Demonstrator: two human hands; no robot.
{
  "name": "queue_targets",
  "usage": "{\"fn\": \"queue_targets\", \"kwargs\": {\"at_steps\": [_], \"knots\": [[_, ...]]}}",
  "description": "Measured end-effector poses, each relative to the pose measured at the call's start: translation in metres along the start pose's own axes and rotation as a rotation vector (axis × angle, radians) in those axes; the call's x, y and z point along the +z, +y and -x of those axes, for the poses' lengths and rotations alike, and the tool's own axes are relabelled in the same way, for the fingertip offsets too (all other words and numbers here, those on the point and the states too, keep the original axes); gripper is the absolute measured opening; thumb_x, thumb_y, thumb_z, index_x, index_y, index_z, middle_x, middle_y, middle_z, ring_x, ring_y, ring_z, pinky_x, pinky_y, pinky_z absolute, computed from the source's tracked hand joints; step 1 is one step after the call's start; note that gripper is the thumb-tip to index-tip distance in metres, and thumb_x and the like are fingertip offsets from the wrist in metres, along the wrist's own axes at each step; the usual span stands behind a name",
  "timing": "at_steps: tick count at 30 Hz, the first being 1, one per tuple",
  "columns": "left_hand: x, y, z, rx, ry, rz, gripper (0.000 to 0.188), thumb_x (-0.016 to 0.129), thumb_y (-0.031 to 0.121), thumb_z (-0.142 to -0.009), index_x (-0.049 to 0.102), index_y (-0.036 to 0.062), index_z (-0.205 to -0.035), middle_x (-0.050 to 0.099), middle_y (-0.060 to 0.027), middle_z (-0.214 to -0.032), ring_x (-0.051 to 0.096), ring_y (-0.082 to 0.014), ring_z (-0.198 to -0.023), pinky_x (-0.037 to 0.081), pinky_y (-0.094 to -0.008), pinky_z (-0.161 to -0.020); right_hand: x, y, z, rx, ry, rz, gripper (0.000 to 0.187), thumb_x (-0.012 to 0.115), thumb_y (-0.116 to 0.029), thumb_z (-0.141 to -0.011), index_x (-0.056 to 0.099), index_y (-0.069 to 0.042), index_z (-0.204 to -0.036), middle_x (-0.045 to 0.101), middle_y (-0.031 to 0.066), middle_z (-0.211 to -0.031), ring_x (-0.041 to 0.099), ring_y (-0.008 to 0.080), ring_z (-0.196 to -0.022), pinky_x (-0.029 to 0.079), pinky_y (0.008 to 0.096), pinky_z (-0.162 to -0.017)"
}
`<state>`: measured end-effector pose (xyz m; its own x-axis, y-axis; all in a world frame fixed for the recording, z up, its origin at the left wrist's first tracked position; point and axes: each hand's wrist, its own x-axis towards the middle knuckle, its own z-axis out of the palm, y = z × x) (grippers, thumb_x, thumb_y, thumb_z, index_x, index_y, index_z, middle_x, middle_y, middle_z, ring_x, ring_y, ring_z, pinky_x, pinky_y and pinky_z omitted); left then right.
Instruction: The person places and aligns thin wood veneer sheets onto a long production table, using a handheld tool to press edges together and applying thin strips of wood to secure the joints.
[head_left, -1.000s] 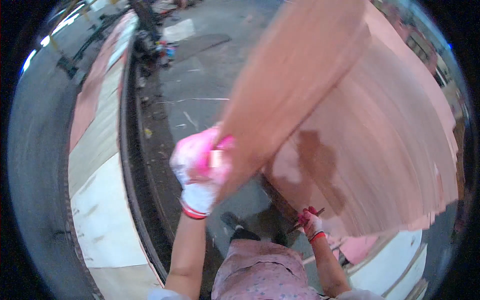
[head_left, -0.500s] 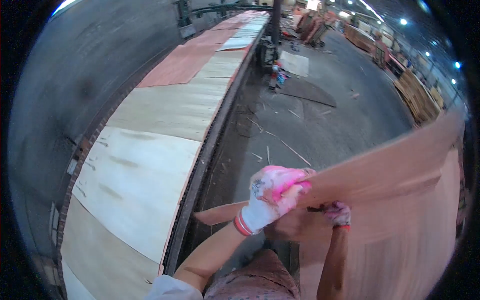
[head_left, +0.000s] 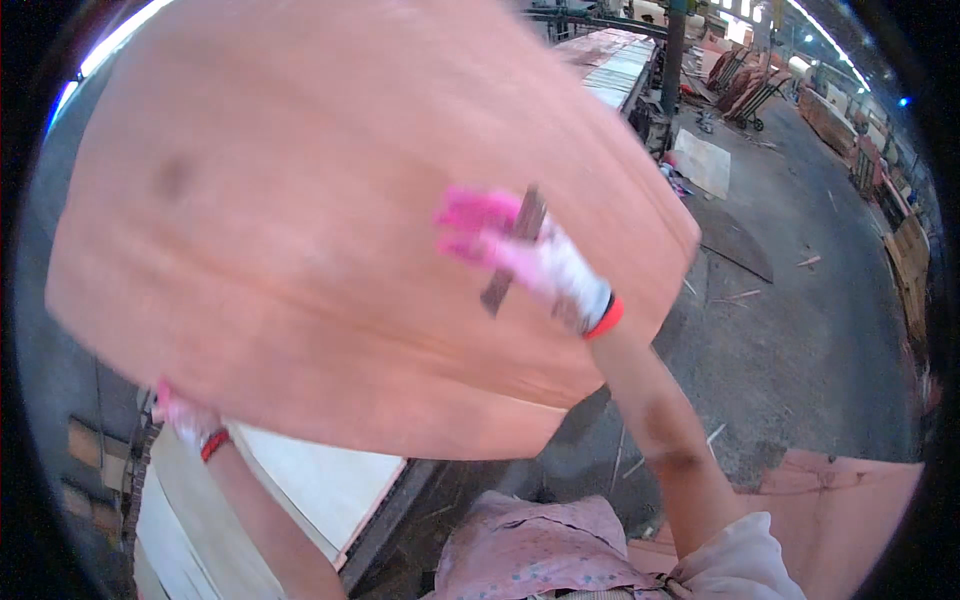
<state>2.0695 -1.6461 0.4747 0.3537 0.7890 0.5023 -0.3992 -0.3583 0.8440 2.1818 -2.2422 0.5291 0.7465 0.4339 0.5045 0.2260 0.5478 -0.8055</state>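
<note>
One large pinkish-brown sheet (head_left: 330, 240) spans the upper left and centre of the frame, slightly blurred, its near edge curving above the person's patterned pink clothing (head_left: 535, 540). Both hands wear pink-and-white gloves and are well apart. At lower left, the left hand (head_left: 190, 415) is at the sheet's edge; whether its fingers are closed on it, I cannot tell. Near the centre, the right hand (head_left: 510, 245) clasps a dark brown stick (head_left: 530, 212) crosswise by the thumb, its other fingers stretched toward the left in front of the sheet; blur hides whether they touch it. Pale sheets (head_left: 320, 485) show below the left part of the big sheet, and pink sheets (head_left: 845, 500) lie at lower right. Grey floor (head_left: 780, 370) runs up the right side, with a whitish panel (head_left: 703, 163) and a dark post (head_left: 675, 60) at upper right.
</note>
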Motion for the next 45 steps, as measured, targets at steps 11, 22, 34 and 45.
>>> {"fn": "queue_targets", "kwargs": {"at_steps": [11, 22, 34, 45], "knots": [[0.005, -0.186, 0.168, -0.548, 0.321, -0.140, 0.053, 0.032, 0.049, -0.095, 0.047, 0.0082, -0.125, 0.054, -0.0069, -0.115, 0.053, -0.0242, -0.099, 0.048, -0.0383, -0.079, -0.161, 0.206, -0.006, 0.169, 0.410, 0.179, 0.036, 0.050, -0.004, -0.092, 0.048, 0.002, -0.128, 0.060, 0.0128, -0.118, 0.059, 0.0220, -0.107, 0.046, 0.0350, -0.095], [0.000, -0.366, 0.234, -1.348, 0.366, -0.104, 0.024, 0.049, 0.030, -0.081, 0.038, 0.0146, -0.066, 0.041, -0.0034, -0.062, 0.038, -0.0201, -0.046, 0.024, -0.0365, -0.037, -0.266, 0.319, -0.003, 0.929, 0.762, -0.174, 0.038, 0.061, -0.015, -0.090, 0.051, -0.005, -0.124, 0.061, 0.0135, -0.115, 0.061, 0.0288, -0.103, 0.051, 0.0424, -0.089], [0.082, -0.284, 0.209, -1.043, 0.561, 0.051, 0.019, 0.058, 0.029, -0.089, 0.057, 0.0098, -0.086, 0.059, -0.0023, -0.081, 0.056, -0.0156, -0.072, 0.050, -0.0261, -0.060, -0.337, 0.428, -0.106, 0.989, 0.997, -0.386, 0.043, 0.068, -0.044, -0.083, 0.050, -0.009, -0.102, 0.058, 0.0084, -0.105, 0.058, 0.0289, -0.095, 0.048, 0.0457, -0.089], [0.043, -0.319, 0.266, -1.065, 0.266, -0.142, 0.023, 0.053, 0.033, -0.094, 0.058, 0.0105, -0.089, 0.053, -0.0002, -0.072, 0.047, -0.0118, -0.061, 0.042, -0.0230, -0.055, -0.263, 0.407, -0.240, 0.556, 0.595, 0.213, 0.019, 0.072, -0.020, -0.081, 0.060, -0.008, -0.073, 0.051, -0.0058, -0.061, 0.047, 0.0035, -0.054, 0.036, 0.0261, -0.045]]}}
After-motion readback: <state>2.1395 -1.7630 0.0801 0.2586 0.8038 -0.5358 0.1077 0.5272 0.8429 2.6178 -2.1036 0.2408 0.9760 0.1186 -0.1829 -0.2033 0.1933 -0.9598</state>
